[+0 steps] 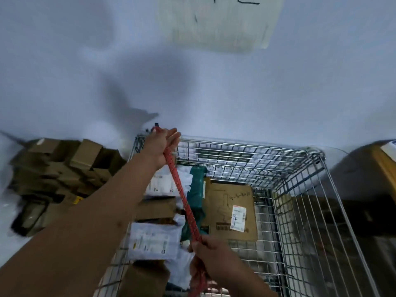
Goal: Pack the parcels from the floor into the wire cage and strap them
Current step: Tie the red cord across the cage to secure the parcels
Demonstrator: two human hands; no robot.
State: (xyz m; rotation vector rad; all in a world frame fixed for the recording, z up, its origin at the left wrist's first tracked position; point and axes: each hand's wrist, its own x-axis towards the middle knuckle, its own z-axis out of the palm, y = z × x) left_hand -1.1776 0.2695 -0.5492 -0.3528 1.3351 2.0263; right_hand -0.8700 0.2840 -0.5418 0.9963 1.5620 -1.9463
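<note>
Hands at either end of a taut red braided strap [182,194], seen from the head camera. Left hand [159,144], arm stretched forward, presses the strap's far end to the back left corner of the silver wire cage [300,166]; the strap runs across its palm with the fingers [174,136] loosely extended, and a small dark fitting, possibly a hook, shows just beyond the knuckles. Right hand [211,251], at the near side, has its fingers curled round the strap, slack bunching below the fist. Between the two hands the strap runs diagonally above the parcels: white plastic mailers [150,243], a teal bag [196,187], a small brown box [156,207] and a flat brown carton with a white label [231,211], all lying low in the cage's left and middle, its right part bare. More brown cardboard boxes [64,166] are heaped on the floor left of the cage. Strapping appears to be the step in hand; the next move likely calls for fixing the far end to the rim wire while the right hand holds tension.
</note>
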